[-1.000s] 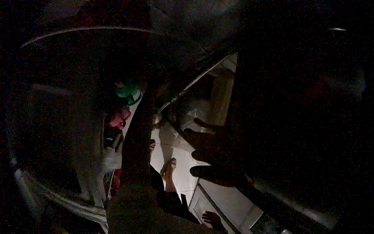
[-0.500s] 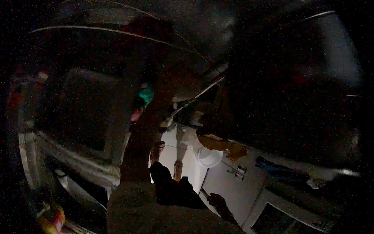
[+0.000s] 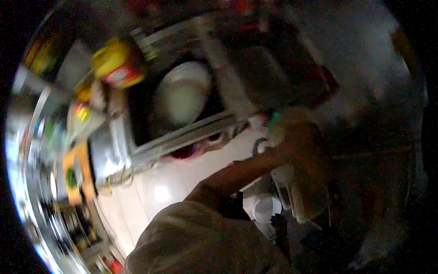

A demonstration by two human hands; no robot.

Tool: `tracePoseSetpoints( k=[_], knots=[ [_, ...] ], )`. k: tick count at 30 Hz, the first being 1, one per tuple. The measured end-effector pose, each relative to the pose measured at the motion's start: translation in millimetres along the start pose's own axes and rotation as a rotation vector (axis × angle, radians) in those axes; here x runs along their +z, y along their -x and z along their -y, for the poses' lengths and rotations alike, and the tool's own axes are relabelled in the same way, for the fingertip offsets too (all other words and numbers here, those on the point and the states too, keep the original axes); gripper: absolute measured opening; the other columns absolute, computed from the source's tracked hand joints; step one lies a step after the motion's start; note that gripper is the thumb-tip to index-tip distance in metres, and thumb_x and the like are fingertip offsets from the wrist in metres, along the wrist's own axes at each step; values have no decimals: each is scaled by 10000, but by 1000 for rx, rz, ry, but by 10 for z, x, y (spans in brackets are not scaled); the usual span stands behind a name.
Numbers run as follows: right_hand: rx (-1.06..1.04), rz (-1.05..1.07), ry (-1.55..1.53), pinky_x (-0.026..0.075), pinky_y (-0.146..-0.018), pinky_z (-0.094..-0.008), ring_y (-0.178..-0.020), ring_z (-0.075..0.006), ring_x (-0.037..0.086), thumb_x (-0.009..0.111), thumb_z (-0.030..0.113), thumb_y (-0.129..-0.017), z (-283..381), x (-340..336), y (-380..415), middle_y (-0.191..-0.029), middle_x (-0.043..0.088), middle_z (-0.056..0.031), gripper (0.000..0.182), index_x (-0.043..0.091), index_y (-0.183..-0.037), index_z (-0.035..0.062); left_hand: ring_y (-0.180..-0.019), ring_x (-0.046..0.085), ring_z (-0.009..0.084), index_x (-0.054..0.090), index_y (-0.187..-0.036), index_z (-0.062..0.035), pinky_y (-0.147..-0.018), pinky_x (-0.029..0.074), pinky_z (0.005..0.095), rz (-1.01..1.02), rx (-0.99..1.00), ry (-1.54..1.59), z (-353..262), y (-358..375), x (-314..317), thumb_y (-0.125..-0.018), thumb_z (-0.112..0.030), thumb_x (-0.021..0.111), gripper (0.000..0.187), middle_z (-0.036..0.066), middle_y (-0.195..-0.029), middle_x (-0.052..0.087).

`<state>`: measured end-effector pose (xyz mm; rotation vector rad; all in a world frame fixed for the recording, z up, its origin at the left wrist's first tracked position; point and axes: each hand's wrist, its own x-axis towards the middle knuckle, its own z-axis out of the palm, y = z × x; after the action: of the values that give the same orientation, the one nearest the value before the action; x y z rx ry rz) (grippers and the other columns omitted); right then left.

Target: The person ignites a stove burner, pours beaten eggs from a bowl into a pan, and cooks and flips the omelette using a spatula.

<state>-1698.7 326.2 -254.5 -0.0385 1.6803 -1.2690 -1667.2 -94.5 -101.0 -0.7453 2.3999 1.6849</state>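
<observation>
My left forearm reaches up and to the right across the middle of the view. My left hand [image 3: 303,132] is in dim, blurred surroundings near a pale upright shape, and its fingers cannot be made out. Low in the view, my right hand [image 3: 278,221] hangs beside a white round bucket [image 3: 267,208], with its fingers apart and nothing in them. Something green [image 3: 273,120] shows just left of my left hand.
At the upper left, a large pale round lid or pan [image 3: 182,93] lies on a dark surface beside a yellow container with a red label [image 3: 119,64]. An orange board [image 3: 78,173] with something green stands farther left. Pale tiled floor [image 3: 159,187] shows below.
The view has swung round, bringing the yellow container, the pale round thing and a brighter area at the left into sight. My left arm now slants to the right; my right hand still hangs low.
</observation>
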Motion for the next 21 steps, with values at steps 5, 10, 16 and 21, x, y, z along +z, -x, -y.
tracePoseSetpoints(
  k=[5, 10, 16, 21],
  knots=[
    [123, 210, 432, 504, -636, -347, -767, -232, 617, 544, 148, -841, 1548, 448, -1388, -895, 625, -154, 228, 596, -989, -16, -854, 598, 320, 614, -961, -3, -738, 482, 426, -299, -158, 130, 193, 718, -488, -816, -301, 588, 333, 198, -939, 614],
    [116, 452, 864, 491, -604, -337, -732, -222, 610, 531, 117, -829, 2061, 1900, -1136, -844, 621, -149, 180, 607, -925, -15, -860, 600, 327, 615, -964, -3, -742, 483, 432, -676, -289, 354, 287, 2482, -712, -810, -302, 592, 337, 203, -946, 614],
    [117, 752, 1323, 476, -566, -324, -690, -209, 600, 516, 80, -815, 2022, 3675, -957, -782, 617, -142, 143, 620, -847, -14, -918, 589, 343, 555, -1072, 9, -784, 475, 431, -1010, -786, 767, 712, 3814, -861, -805, -309, 589, 416, 213, -1018, 598],
    [-42, 1326, 1270, 410, -483, -250, -566, -117, 497, 519, 169, -883, 1313, 7644, 165, -670, 514, -17, 102, 542, -905, 71, -926, 585, 366, 545, -1014, 46, -787, 465, 427, -1490, -727, 876, 2116, 6953, -1555, -749, -345, 646, 483, 241, -977, 599]
  ],
)
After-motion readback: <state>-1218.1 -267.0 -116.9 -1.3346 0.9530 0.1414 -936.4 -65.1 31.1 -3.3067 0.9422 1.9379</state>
